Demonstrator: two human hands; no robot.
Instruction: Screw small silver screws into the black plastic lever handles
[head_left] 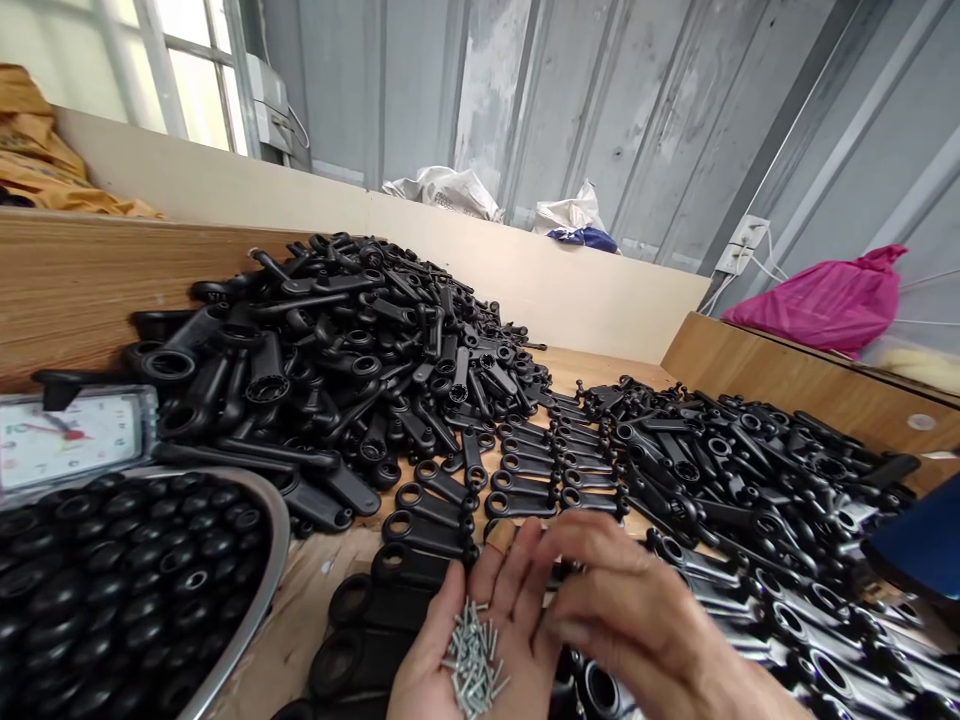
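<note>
Leftmost, a bump to the metal bowl (pixel 279 541) could be sending glossy round knobs (pixel 127 572) rolling. Next, smooth black ring-ended handles (pixel 431 535) are lying in rows; silvery screws (pixel 475 660) could be slipping between them if our left hand (pixel 519 642) is tipping. We're holding it palm-up, cupped, fingers spread, screws in the palm. Rightward, our right hand (pixel 637 592) is hanging curled, close by; we can't tell whether it's pinching one.

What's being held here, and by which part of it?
Small screws, lying as a loose pile in the upturned left palm, not pinched by any one part. Whether the right hand holds anything can't be told.
</note>
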